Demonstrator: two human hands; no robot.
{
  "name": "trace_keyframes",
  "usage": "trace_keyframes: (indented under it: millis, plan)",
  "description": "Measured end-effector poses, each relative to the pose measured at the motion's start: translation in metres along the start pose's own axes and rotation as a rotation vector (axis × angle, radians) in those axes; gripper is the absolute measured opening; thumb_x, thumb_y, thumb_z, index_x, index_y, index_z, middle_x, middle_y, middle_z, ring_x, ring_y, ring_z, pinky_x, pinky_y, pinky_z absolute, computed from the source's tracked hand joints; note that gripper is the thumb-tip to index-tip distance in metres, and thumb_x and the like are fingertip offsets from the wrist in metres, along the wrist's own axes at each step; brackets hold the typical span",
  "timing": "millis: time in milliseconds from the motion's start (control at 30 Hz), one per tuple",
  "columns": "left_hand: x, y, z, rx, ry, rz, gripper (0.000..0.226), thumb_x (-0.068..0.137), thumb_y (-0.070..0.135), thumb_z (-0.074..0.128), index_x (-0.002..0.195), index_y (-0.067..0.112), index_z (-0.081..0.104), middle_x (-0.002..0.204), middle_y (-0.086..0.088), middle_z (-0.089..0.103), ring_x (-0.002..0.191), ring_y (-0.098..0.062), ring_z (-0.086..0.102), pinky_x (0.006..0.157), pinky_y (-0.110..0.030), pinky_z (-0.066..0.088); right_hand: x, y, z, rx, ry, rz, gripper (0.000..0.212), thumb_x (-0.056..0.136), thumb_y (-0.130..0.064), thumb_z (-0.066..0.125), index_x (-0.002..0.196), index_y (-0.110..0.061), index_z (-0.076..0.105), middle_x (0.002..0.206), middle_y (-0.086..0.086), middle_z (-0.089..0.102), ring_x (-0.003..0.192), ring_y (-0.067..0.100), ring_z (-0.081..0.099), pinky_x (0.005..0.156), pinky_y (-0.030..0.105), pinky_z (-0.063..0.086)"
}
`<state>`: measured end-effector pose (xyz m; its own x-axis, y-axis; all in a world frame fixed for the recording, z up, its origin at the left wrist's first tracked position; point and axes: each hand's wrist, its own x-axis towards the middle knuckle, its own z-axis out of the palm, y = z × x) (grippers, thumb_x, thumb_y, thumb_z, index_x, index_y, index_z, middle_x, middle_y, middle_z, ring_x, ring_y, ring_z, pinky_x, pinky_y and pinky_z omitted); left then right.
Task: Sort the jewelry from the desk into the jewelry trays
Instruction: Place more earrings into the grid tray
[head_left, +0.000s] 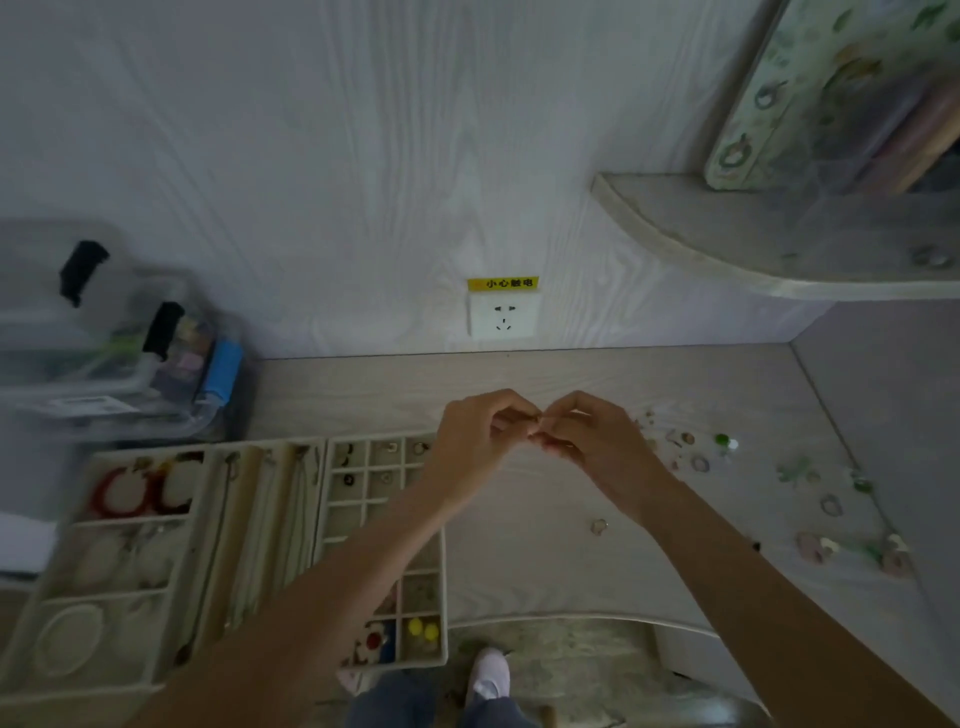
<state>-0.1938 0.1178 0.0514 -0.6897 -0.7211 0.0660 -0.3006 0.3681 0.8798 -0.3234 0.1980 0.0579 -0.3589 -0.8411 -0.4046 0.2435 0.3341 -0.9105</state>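
My left hand (480, 434) and my right hand (584, 434) meet above the desk, fingertips pinching one tiny jewelry piece (535, 423) between them; it is too small to identify. Three cream jewelry trays lie at the left: a grid tray (332, 499) with small earrings, a long-slot tray (260, 519) with necklaces, and a wide tray (57, 577) holding red bracelets (137, 491). Loose jewelry (698, 462) is scattered on the desk at the right, and a single ring (599, 526) lies under my right forearm.
Clear plastic storage boxes (104, 338) are stacked at the back left. A wall socket (503, 314) sits behind the desk. A curved shelf (753, 244) overhangs the right side. The desk's front edge (571, 618) curves above my feet.
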Motion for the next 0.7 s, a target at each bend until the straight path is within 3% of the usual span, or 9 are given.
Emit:
trace_keyframes:
  millis: [100,233,500,700]
  plan:
    - [-0.018,-0.003,-0.026,0.018,0.077,-0.069,0.005,0.080,0.012,0.071,0.085,0.011,0.072,0.079,0.003,0.072,0.072,0.000,0.065,0.067,-0.006,0.046,0.001,-0.001,0.030,0.020,-0.084,0.000,0.014,0.083,0.008,0.058,0.079,-0.005,0.059,0.071,0.009,0.066,0.065,0.015,0.064,0.063,0.019,0.051]
    - [-0.041,-0.012,-0.051,-0.056,0.096,-0.139,0.006,0.080,0.013,0.071,0.086,0.012,0.070,0.078,0.007,0.071,0.072,0.000,0.066,0.068,-0.012,0.050,0.002,0.004,0.059,0.005,-0.178,-0.015,0.019,0.083,0.011,0.055,0.076,-0.006,0.061,0.069,0.008,0.067,0.065,0.015,0.063,0.067,0.021,0.052]
    - [-0.069,-0.018,-0.084,-0.348,0.182,-0.297,0.009,0.078,0.002,0.071,0.086,0.005,0.074,0.078,-0.003,0.073,0.072,-0.009,0.070,0.068,-0.013,0.051,-0.001,0.010,0.098,0.109,-0.282,0.046,0.022,0.084,0.014,0.049,0.073,-0.002,0.059,0.062,0.008,0.062,0.058,0.015,0.059,0.059,0.019,0.049]
    - [-0.084,-0.024,-0.092,-0.505,0.334,-0.351,0.009,0.077,0.001,0.071,0.086,0.003,0.072,0.081,-0.008,0.074,0.074,-0.014,0.070,0.068,-0.016,0.053,-0.006,0.011,0.114,0.221,-0.311,0.076,0.015,0.086,0.006,0.054,0.075,-0.002,0.058,0.069,0.010,0.064,0.061,0.014,0.062,0.059,0.018,0.051]
